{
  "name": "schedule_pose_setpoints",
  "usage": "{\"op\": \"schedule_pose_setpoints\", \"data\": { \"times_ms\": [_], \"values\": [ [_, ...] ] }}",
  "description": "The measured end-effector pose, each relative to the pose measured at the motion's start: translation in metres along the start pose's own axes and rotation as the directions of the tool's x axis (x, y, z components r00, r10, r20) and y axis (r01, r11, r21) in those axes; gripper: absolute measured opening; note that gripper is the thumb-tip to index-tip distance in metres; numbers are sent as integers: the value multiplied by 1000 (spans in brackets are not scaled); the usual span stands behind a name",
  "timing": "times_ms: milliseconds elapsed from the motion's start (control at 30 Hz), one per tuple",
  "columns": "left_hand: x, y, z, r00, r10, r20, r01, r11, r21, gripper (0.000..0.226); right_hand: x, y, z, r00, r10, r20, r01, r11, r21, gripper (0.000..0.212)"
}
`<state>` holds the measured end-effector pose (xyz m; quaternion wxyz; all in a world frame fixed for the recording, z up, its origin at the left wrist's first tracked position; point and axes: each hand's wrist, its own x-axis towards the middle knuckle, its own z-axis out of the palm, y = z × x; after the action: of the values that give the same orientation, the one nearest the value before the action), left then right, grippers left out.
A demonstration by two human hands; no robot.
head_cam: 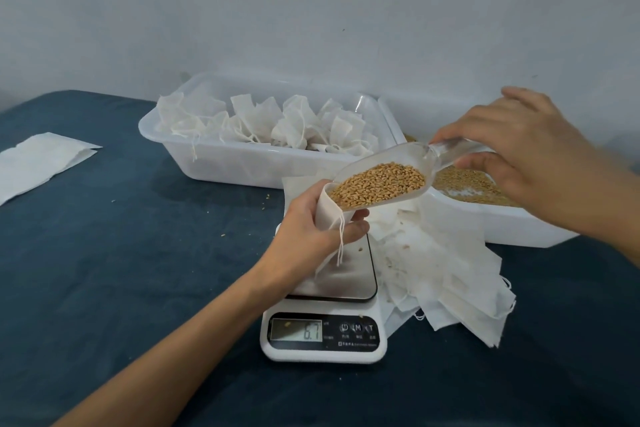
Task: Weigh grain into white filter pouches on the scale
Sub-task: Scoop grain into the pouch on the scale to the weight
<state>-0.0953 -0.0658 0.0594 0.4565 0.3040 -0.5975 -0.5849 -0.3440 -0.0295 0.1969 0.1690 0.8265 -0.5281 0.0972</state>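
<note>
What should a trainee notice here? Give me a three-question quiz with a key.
1. True or false: the scoop is empty.
2. What does the scale read?
A. 0.0
B. 6.7
C. 67
3. Fill in: the left hand holds a ____ open over the scale.

Key
1. False. It is loaded with grain, and the right hand holds it by the handle at the mouth of the pouch.
2. B
3. Pouch
</note>
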Motion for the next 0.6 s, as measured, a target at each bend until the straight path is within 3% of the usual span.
{"op": "schedule_pose_setpoints", "data": {
  "times_ms": [600],
  "values": [
    [1,-4,0,1000,-15,-8,15,1000,-26,40,-2,-7,-4,999,37,-6,-38,999,-15,30]
  ]
}}
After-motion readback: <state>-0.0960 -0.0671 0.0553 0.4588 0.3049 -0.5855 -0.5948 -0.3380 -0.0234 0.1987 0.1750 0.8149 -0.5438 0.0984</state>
